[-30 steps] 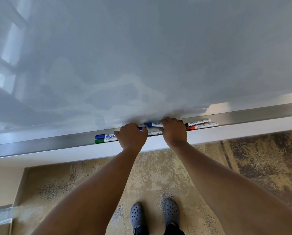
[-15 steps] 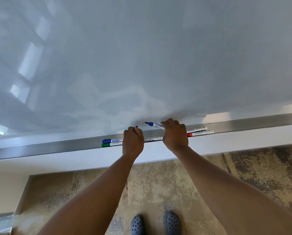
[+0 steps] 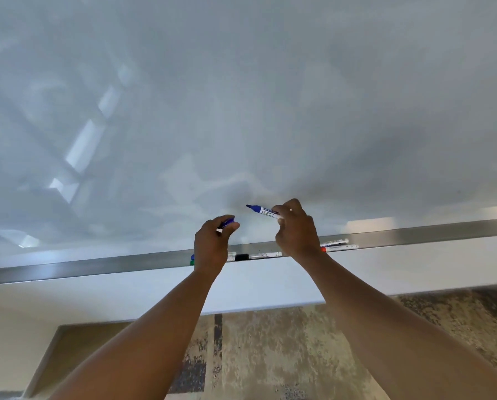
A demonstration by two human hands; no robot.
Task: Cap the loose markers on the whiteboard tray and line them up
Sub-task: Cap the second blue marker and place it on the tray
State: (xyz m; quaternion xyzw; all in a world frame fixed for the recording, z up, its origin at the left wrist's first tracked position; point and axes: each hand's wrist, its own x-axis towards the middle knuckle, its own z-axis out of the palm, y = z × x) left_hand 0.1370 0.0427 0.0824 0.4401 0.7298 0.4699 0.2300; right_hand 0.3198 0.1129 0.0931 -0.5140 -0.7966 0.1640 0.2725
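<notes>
Two hands raised above the tray (image 3: pixel 97 268), right hand (image 3: pixel 295 229) gripping uncapped blue marker (image 3: pixel 263 210), tip toward nine o'clock, left hand (image 3: pixel 212 243) pinching blue cap (image 3: pixel 227 223), apart.

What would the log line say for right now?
step: capping | right hand: holds uncapped blue marker | left hand: holds blue cap | apart, above tray

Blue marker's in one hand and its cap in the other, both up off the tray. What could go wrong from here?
1. The blue marker is uncapped, its tip pointing toward the whiteboard; a slip could leave a streak.
2. The left hand pinches the blue cap loosely; it could drop to the floor.
3. A forearm could knock the markers on the tray.
</notes>
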